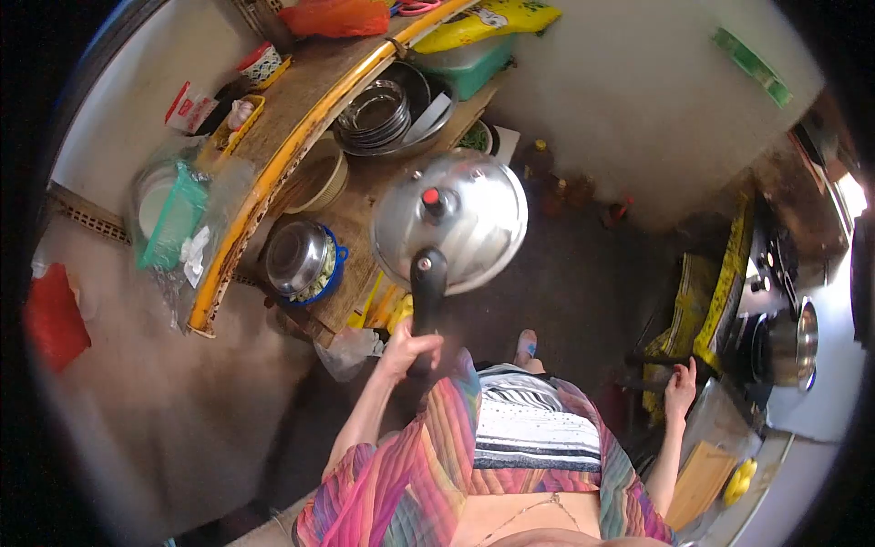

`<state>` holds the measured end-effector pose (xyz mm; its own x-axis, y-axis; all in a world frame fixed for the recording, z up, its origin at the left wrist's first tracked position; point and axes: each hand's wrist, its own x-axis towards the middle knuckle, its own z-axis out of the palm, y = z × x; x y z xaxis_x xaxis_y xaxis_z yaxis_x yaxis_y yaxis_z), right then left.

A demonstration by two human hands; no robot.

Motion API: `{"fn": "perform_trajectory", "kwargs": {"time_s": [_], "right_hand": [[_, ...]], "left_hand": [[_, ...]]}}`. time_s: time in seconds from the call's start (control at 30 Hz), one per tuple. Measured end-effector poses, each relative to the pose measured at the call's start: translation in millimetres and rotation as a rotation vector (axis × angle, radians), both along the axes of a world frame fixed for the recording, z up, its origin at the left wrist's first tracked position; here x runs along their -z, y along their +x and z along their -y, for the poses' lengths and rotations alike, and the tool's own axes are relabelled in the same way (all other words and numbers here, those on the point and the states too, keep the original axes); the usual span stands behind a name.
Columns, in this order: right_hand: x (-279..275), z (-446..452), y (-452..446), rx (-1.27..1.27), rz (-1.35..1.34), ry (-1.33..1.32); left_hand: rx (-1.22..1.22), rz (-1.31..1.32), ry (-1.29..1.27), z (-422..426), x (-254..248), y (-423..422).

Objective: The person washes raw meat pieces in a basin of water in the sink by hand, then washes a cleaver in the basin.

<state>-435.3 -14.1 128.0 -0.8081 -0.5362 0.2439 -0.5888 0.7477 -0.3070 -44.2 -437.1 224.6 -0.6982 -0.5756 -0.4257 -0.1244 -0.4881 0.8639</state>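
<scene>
A round metal lid (483, 219) with a red knob and a black handle is held up in the middle of the view. My left hand (404, 354) is closed around the lower end of that handle. On the right, my right hand (679, 392) has its index finger stretched out, beside dark handles (658, 361) near the stove. Nothing shows in its fingers. A shiny metal pot (791, 346) stands farther right, next to the stove knobs.
Stacked metal bowls (375, 114) sit on a wooden shelf at the upper left. Below them, a blue colander (330, 287) holds chopped food under a metal bowl (296, 258). A yellow-edged shelf (264, 191) curves past at left. A cutting board (702, 488) leans at lower right.
</scene>
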Motion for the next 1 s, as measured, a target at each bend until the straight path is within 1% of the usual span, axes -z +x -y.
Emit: {"fn": "perform_trajectory", "kwargs": {"time_s": [0.03,0.07,0.2,0.23,0.27,0.3,0.37,0.4,0.5,0.53,0.57,0.6,0.7,0.77,0.8,0.87,0.9,1.0], "right_hand": [[8.8,5.0,-15.4,0.019,0.013,0.014],[15.4,8.2,-31.1,0.033,0.026,0.030],[26.1,37.2,-80.7,0.080,0.157,0.091],[30.5,44.1,-93.3,0.042,0.103,0.104],[34.6,51.7,-104.4,0.007,0.051,0.120],[37.5,56.5,-114.5,0.062,0.179,0.097],[39.4,72.3,-126.8,0.071,0.214,0.101],[42.9,81.3,-133.1,0.093,0.243,0.093],[46.7,114.1,-134.3,0.103,0.269,0.058],[43.2,123.2,-129.8,0.109,0.257,0.057],[56.2,126.9,-130.0,0.018,0.104,0.044],[67.6,130.4,-130.2,0.045,0.168,0.055],[74.1,154.2,-114.4,0.072,0.187,0.043],[60.0,172.6,-99.9,0.158,0.359,0.082],[57.0,177.8,-94.2,0.169,0.359,0.088],[53.6,183.2,-86.7,0.142,0.263,0.145],[61.4,177.9,-90.2,0.152,0.306,0.139],[53.8,182.2,-82.4,0.204,0.376,0.124]], "left_hand": [[-0.077,0.009,-0.010,10.0,0.6,-6.8],[-0.085,-0.015,-0.027,21.0,-5.0,-15.3],[-0.277,-0.094,-0.098,64.2,-20.1,-47.2],[-0.333,-0.142,-0.110,75.1,-19.6,-55.5],[-0.397,-0.118,-0.137,87.1,-19.3,-61.1],[-0.432,-0.119,-0.148,100.3,-17.7,-64.1],[-0.496,-0.139,-0.147,127.2,-19.2,-68.5],[-0.549,-0.083,-0.160,141.0,-22.7,-70.2],[-0.581,-0.101,-0.173,193.6,-13.0,-62.5],[-0.573,-0.110,-0.163,208.9,-15.4,-61.1],[-0.555,-0.091,-0.163,225.8,-13.1,-57.0],[-0.538,-0.077,-0.168,243.0,-12.0,-53.6],[-0.462,-0.037,-0.173,281.6,-9.9,-53.1],[-0.421,-0.019,-0.131,302.7,0.6,-55.0],[-0.411,-0.018,-0.123,312.9,3.8,-56.2],[-0.329,0.007,-0.106,328.6,9.4,-59.9],[-0.321,0.007,-0.098,333.2,13.0,-61.0],[-0.274,-0.003,-0.098,349.0,25.0,-65.4]]}}
